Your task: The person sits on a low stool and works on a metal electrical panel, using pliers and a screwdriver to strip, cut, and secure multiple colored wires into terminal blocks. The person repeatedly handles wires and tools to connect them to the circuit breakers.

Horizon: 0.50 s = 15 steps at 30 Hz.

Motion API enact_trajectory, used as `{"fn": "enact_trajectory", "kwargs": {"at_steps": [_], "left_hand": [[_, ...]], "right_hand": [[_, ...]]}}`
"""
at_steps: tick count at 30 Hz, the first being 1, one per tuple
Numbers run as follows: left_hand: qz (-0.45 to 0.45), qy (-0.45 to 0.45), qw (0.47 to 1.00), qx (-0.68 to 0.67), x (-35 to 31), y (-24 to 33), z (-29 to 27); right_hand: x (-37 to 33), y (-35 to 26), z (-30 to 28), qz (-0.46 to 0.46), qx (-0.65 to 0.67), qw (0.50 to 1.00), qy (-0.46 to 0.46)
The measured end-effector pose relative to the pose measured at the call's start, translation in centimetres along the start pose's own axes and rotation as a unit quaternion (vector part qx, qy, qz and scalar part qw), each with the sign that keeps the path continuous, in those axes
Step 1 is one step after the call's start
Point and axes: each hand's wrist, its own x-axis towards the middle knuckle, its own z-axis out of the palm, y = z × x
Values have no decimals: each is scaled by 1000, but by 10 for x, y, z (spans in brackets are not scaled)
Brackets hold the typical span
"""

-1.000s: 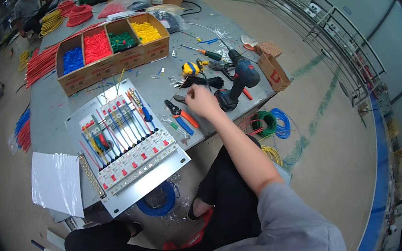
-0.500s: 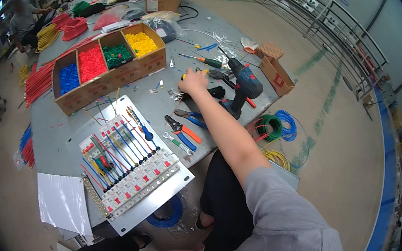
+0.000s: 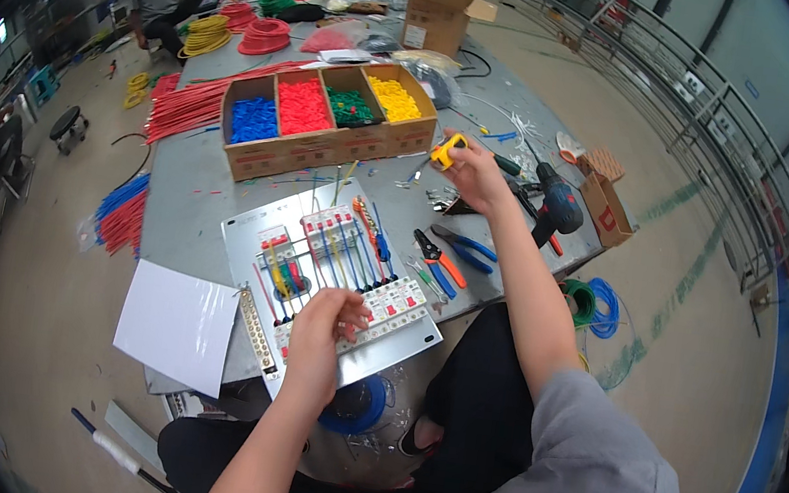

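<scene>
While both hands are busy around the breaker panel (image 3: 418, 336), I can see a good deal of its wiring in place. Coloured wires (image 3: 339, 255) run between the panel's upper breakers (image 3: 330, 222) and its lower breaker row (image 3: 397, 304), and most look seated at both ends, though the left hand hides part of that row. A few thin leads (image 3: 337, 183) stand up past the panel's far edge with free tips, so I judge that part unfinished; whether the screws are tight I cannot tell from here.

The right hand (image 3: 474, 173) is out beyond the panel's far right corner, the arm stretched forward with only a slight elbow bend. Its fingers are clamped on a yellow tape measure (image 3: 447, 152), which seems lifted clear of the desk (image 3: 181, 220). The left hand (image 3: 324, 327) is over the panel's near side, forearm angled up, its fingers loosely curled and a little apart, with nothing visible in them; I can't tell if they touch the breakers. To the right of the panel lie the wire strippers (image 3: 451, 271) and, just beyond them, the blue-handled pliers (image 3: 473, 248).
</scene>
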Motion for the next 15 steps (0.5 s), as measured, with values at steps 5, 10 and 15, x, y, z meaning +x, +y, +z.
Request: {"fn": "enact_trajectory", "kwargs": {"at_steps": [5,10,15], "left_hand": [[171,10,981,89,17,-7,13],[238,14,968,-84,3,-12,14],[212,-52,976,4,-21,4,-8]], "right_hand": [[-79,19,109,29,-98,980,-169],[-154,17,183,-125,-444,860,-218],[-178,2,203,-137,-561,765,-284]]}}
